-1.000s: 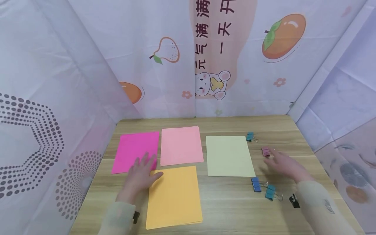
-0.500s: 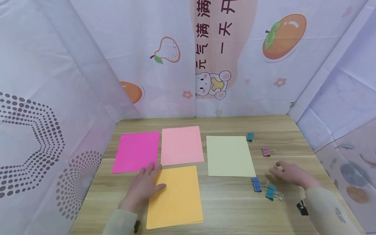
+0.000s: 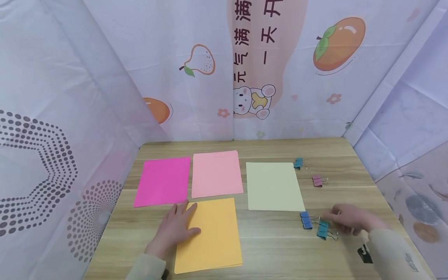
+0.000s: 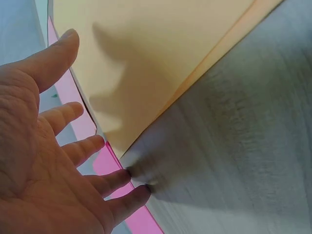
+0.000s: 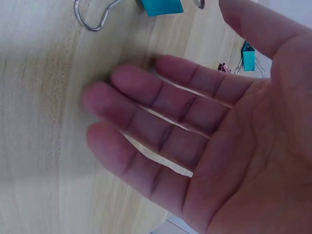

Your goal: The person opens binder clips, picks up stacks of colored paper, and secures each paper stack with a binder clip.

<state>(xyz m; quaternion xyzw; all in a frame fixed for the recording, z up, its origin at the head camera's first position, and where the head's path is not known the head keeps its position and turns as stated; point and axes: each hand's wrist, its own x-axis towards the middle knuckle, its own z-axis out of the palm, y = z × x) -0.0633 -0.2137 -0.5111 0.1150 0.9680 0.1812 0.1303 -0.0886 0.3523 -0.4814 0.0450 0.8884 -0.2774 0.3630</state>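
Note:
My left hand has its fingers spread over the left edge of a stack of orange-yellow paper sheets. In the left wrist view its shadow falls on the stack, and the fingers curl round nothing. Beside a teal binder clip is my right hand, palm down. The right wrist view shows the fingers extended, a little bent, with nothing in them; the clip lies just past them. A blue binder clip lies to the left of the teal one. Whether the right fingertips touch the teal clip, I cannot tell.
Magenta paper, pink paper and pale green paper lie along the back of the wooden table. A mauve binder clip and another teal binder clip lie at the back right. Printed curtains surround the table.
My right hand has moved from beside the mauve clip toward me, to the nearer teal clip. The left hand has shifted slightly right and nearer over the orange-yellow stack. The papers and clips stay put.

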